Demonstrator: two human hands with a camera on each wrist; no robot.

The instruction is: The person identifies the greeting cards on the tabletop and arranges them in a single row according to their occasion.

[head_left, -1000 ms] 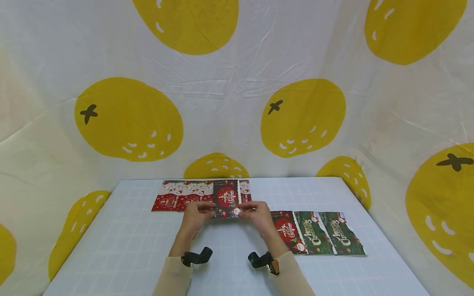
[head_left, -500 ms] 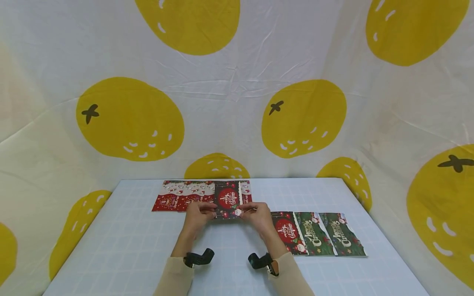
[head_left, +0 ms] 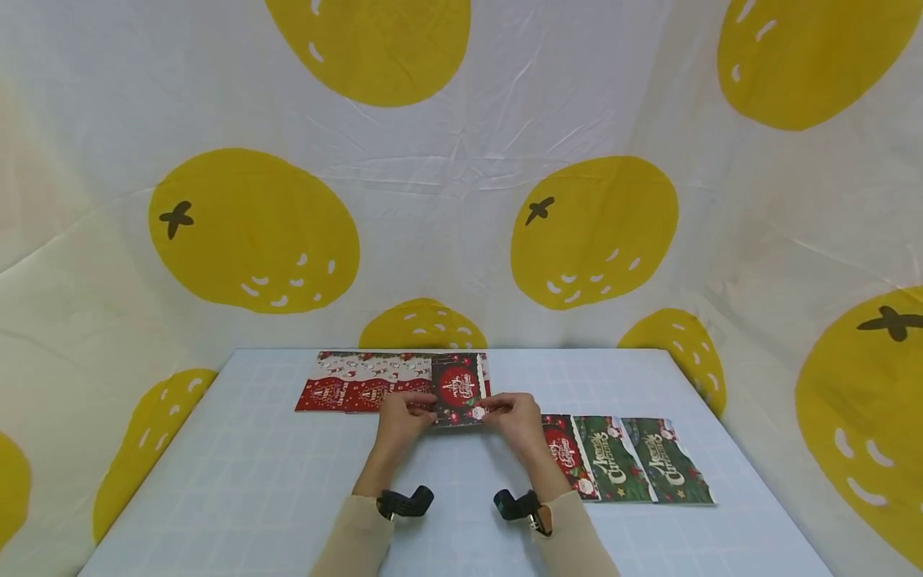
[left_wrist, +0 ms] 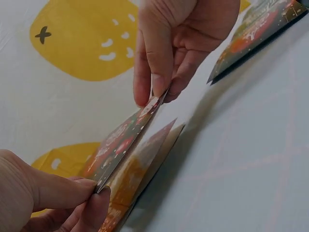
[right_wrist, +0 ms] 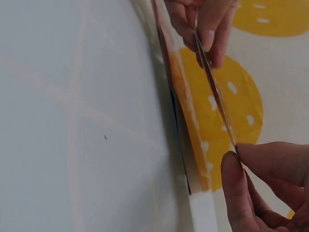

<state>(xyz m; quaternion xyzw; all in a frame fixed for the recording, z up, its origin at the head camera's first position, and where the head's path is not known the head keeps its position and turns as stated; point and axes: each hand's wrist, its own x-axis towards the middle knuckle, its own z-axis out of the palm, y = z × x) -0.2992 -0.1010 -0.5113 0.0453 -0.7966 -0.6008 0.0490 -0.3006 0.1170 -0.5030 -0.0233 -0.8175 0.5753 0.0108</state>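
Observation:
My left hand [head_left: 404, 417] and right hand [head_left: 516, 417] pinch the lower corners of a dark Christmas card [head_left: 457, 385] with a red round print. In the left wrist view the card stands tilted and lifted, its edge between thumb and fingers. The right wrist view shows the card [right_wrist: 219, 99] almost edge-on, apart from the pieces lying under it. Behind the held card, a row of red and white Christmas cards [head_left: 366, 383] lies overlapping at the far edge of the table; the held card hides part of that row.
Right of my right hand lies another dark card with a red round print [head_left: 566, 453], partly covered by my forearm. Beside it are two green Christmas cards [head_left: 667, 461]. A white cloth with yellow fruit prints [head_left: 440, 240] hangs behind the table [head_left: 238, 481].
Both hands have shifted a little to the right with the dark card between them, uncovering more of the red and white row on the left. The other cards lie as before.

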